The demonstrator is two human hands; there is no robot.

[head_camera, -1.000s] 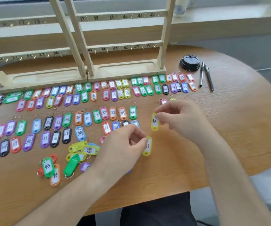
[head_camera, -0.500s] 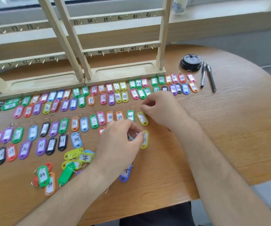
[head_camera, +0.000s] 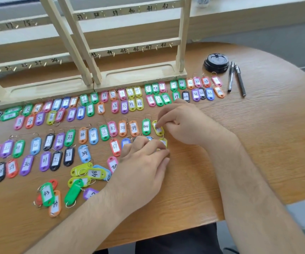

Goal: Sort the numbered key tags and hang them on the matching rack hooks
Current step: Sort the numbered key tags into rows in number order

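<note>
1. Fingers (head_camera: 161, 120) of right hand (head_camera: 184, 125) pinch the top end of yellow tag (head_camera: 159, 132). It lies flat on the counter (head_camera: 258, 136), just beside green tag 40 (head_camera: 146, 126), at the right end of the 37–40 row.
2. Left hand (head_camera: 142, 165) has its fingers curled, tips pinching the lower end of second yellow tag (head_camera: 163, 142) in the row below. Blue tags are partly hidden under that hand.
3. The number on yellow tag is covered by the fingers and unreadable. Check it before letting go; row order suggests 41.
4. Yellow tag sits slanted next to upright 40. Turn it square, ring up, with a small gap so the rings don't tangle.
5. Slide rather than lift. These tags look light and slick, and a bump likely knocks 40 out of line.
6. Second yellow tag probably goes straight under its twin, matching the paired rows.
7. Wooden rack (head_camera: 139, 74) hooks are bare, so hanging is not yet begun. Unsorted heap (head_camera: 85, 173) lies near the left forearm.
</note>
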